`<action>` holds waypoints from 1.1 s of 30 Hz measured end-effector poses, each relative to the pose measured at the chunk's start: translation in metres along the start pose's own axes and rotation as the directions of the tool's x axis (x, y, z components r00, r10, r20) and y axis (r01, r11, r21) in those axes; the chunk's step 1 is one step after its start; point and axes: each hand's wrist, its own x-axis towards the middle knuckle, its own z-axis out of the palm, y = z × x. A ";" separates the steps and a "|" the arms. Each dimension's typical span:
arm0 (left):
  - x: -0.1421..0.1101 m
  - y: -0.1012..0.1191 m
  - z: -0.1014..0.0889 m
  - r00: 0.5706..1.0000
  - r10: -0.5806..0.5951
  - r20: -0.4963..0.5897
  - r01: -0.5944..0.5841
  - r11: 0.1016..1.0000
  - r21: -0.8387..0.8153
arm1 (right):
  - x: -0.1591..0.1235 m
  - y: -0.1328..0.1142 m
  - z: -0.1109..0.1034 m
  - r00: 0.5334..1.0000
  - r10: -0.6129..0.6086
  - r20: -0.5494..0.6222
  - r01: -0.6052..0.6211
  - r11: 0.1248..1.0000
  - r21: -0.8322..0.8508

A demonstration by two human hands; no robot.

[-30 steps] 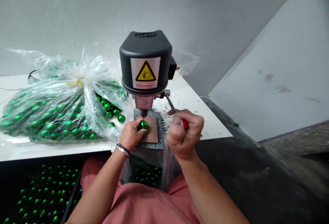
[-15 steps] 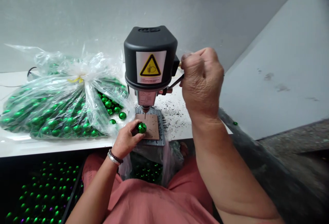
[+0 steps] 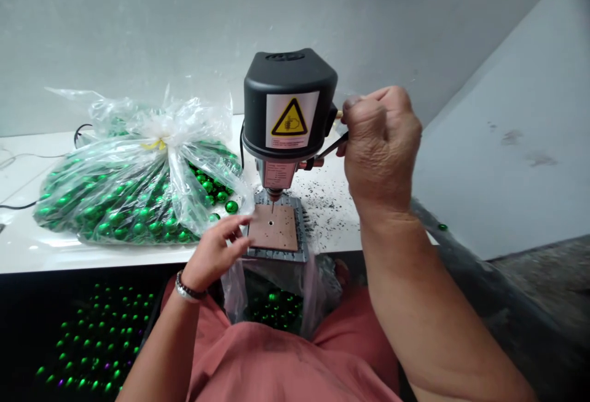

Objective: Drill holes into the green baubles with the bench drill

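A small black drill press (image 3: 290, 107) with a yellow warning label stands on the white table. My right hand (image 3: 382, 144) is closed around its feed lever (image 3: 334, 145), up at the right of the motor housing. The thin drill bit (image 3: 272, 208) points down above a brown board (image 3: 281, 236), which has a small dark hole. My left hand (image 3: 221, 248) is at the board's left edge, thumb and fingers apart, with nothing between them. Close beyond it, a shiny green ball (image 3: 231, 206) lies on the table beside the bag's opening.
A knotted clear plastic bag (image 3: 138, 187) full of green balls fills the table's left. Dark shavings (image 3: 327, 217) are scattered right of the press. Below the table edge hang an open plastic bag (image 3: 235, 288) with green balls and a dark bin (image 3: 27, 328) holding more.
The green ball that my left hand held on the board is gone from its fingers, which have spread and drawn left. My right hand still grips the lever. The view has shifted slightly left.
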 end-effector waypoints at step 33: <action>0.029 0.008 -0.009 0.834 -0.404 0.375 0.381 -0.068 -0.922 | -0.005 -0.005 -0.002 1.000 -0.003 -0.015 0.003 1.000 0.011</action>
